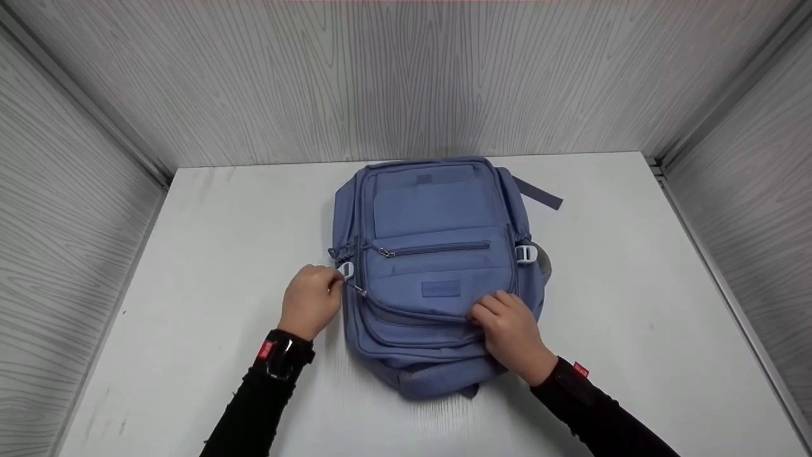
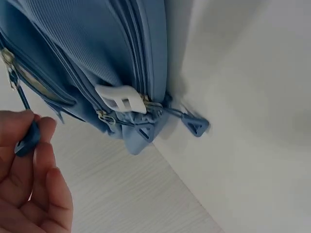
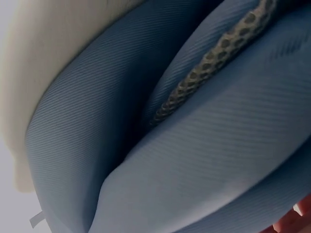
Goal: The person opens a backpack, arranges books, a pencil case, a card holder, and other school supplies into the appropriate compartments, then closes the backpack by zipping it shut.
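Note:
A blue backpack (image 1: 438,209) lies on its back, front side up. At its left side my left hand (image 1: 311,301) pinches a zipper pull (image 2: 29,141), a dark blue tab on a cord; the cord runs up to a metal slider (image 2: 8,57) on the front pocket. My right hand (image 1: 512,330) grips the lower right edge of that front pocket (image 1: 393,285) with curled fingers. Only a few fingertips (image 3: 291,221) show in the right wrist view's corner, and what they hold is hidden there.
Two more zipper pulls (image 2: 196,125) hang near a white buckle (image 2: 121,98). Another white buckle (image 1: 526,254) sits on the bag's right side. A strap end (image 1: 539,193) sticks out at upper right. Wood-grain panels (image 1: 406,82) enclose the white table (image 1: 241,216) behind and at both sides.

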`<state>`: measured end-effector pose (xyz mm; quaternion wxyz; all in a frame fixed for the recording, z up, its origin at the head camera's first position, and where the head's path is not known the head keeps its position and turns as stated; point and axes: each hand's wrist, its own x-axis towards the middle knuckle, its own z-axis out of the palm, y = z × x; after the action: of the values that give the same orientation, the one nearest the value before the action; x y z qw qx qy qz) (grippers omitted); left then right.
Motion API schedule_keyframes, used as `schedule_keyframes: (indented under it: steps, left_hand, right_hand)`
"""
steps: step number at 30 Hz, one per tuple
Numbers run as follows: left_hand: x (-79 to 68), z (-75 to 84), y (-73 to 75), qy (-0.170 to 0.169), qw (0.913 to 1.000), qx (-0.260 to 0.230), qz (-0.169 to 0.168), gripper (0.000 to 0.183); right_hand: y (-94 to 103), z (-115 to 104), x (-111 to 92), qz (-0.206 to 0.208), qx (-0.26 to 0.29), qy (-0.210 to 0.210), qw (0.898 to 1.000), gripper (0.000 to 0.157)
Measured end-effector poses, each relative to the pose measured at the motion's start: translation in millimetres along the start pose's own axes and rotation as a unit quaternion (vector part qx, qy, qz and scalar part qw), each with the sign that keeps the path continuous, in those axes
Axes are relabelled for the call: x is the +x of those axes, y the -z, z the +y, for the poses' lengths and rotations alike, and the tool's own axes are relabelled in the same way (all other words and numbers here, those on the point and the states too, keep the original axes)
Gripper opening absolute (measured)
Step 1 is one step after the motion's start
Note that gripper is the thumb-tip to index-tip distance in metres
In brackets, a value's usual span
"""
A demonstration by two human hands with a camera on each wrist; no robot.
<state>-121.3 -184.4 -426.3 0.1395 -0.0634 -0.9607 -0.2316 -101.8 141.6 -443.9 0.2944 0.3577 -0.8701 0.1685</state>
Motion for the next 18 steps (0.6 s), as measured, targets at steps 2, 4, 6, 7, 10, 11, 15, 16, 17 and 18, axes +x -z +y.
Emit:
schedule_keyframes:
  steps: [2, 4, 6, 7, 10, 11, 15, 16, 17, 18]
  left_hand:
    - [13.5, -3.7, -0.5, 0.000, 0.9999, 0.005, -0.009, 0.005]
    - [26.2, -7.9, -2.7, 0.001, 0.9999, 0.012, -0.012, 0.006]
    - [36.2, -12.2, -4.9, 0.010, 0.9998, 0.016, -0.010, 0.007]
    - [40.5, -13.9, -6.2, 0.014, 0.9997, 0.017, -0.010, 0.008]
    - [51.0, -17.3, -11.2, 0.032, 0.9992, 0.024, -0.005, 0.009]
    - [53.8, -18.0, -13.4, 0.038, 0.9989, 0.028, -0.002, 0.009]
    - [61.6, -18.2, -21.8, 0.053, 0.9973, 0.051, 0.012, 0.009]
    - [62.3, -17.8, -23.4, 0.055, 0.9969, 0.055, 0.016, 0.010]
    - [62.5, -17.2, -24.5, 0.056, 0.9967, 0.055, 0.019, 0.010]
    - [61.9, -16.6, -24.4, 0.054, 0.9969, 0.054, 0.020, 0.011]
  right_hand:
    - [0.4, -1.1, -2.0, 0.000, 0.001, 0.001, 1.000, 0.013]
    - [0.8, -2.6, -3.5, -0.001, 0.004, 0.001, 1.000, 0.012]
    - [0.4, -4.3, -4.1, -0.002, 0.011, 0.004, 1.000, 0.012]
    - [0.3, -5.2, -4.3, -0.002, 0.014, 0.006, 1.000, 0.012]
    - [0.9, -7.3, -5.6, -0.006, 0.020, 0.011, 1.000, 0.016]
    - [1.2, -7.8, -6.1, -0.006, 0.021, 0.013, 1.000, 0.017]
    - [2.0, -8.1, -6.7, -0.013, 0.025, 0.018, 0.999, 0.019]
    - [2.1, -8.0, -6.5, -0.014, 0.028, 0.017, 0.999, 0.018]
    - [2.4, -7.8, -6.5, -0.014, 0.032, 0.015, 0.999, 0.016]
    - [2.9, -7.3, -6.7, -0.016, 0.038, 0.012, 0.999, 0.014]
